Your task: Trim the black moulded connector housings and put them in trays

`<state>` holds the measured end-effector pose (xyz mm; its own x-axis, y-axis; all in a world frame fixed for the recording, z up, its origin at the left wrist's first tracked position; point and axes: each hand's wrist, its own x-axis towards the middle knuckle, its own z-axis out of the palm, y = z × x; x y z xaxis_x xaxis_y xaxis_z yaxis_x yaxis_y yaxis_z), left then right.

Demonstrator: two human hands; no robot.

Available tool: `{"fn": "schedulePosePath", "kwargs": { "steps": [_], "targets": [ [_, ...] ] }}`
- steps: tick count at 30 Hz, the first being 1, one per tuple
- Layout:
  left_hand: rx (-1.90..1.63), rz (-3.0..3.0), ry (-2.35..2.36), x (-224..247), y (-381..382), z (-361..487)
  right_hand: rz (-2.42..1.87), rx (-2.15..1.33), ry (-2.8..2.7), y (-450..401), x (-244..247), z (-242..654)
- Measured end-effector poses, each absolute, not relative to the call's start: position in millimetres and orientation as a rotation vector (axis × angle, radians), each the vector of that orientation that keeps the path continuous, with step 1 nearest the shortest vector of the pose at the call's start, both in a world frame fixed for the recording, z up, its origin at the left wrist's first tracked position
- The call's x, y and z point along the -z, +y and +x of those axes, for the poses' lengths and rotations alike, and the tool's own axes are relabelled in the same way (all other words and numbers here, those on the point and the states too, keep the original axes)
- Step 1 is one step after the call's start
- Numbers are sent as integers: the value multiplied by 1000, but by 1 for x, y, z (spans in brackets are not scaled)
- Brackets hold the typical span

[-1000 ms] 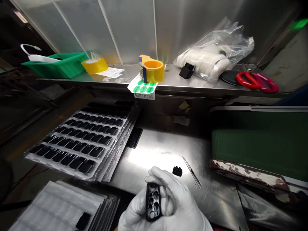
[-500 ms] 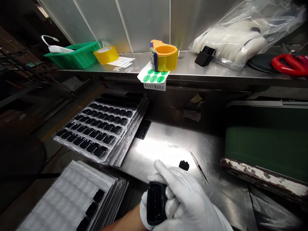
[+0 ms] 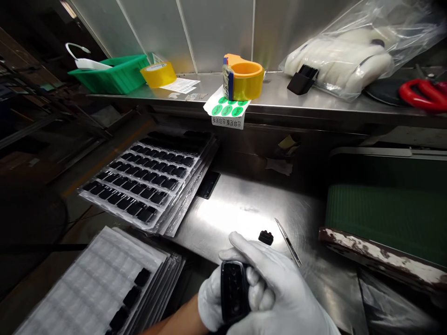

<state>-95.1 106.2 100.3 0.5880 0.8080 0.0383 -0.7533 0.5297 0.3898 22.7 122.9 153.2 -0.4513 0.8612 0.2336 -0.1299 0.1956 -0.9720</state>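
Both hands wear white gloves and meet at the bottom centre. Between them is a black rectangular part (image 3: 233, 291) with a hollow, shiny face turned up. My left hand (image 3: 210, 298) grips it from the left and beneath, its fingers partly hidden. My right hand (image 3: 279, 288) has its fingers curled against the part's right edge, with one finger stretched across above it. Just beyond the right hand, a small black piece (image 3: 266, 237) lies on the metal table (image 3: 240, 204). Tweezers (image 3: 288, 242) rest to the right of that piece.
Trays of black parts (image 3: 139, 177) are stacked at left, with another tray stack (image 3: 84, 284) nearer. A shelf (image 3: 272, 100) holds a green bin (image 3: 115, 77), a tape dispenser (image 3: 244, 81), and bagged gloves (image 3: 338, 60). A green conveyor belt (image 3: 384, 218) is at right.
Both hands and the black part have shifted slightly right in the view. The part is turned a little, and more of the left glove shows beside it.
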Motion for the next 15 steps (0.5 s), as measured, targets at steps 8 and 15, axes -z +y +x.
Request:
{"fn": "schedulePosePath", "kwargs": {
  "steps": [8, 15],
  "targets": [
    [-856, 541, 563, -156, 122, -115, -887, -1888, -990, 114, -136, 33],
    [-821, 563, 576, -157, 121, -113, -878, -1955, -863, 117, -132, 31]
  ]
}}
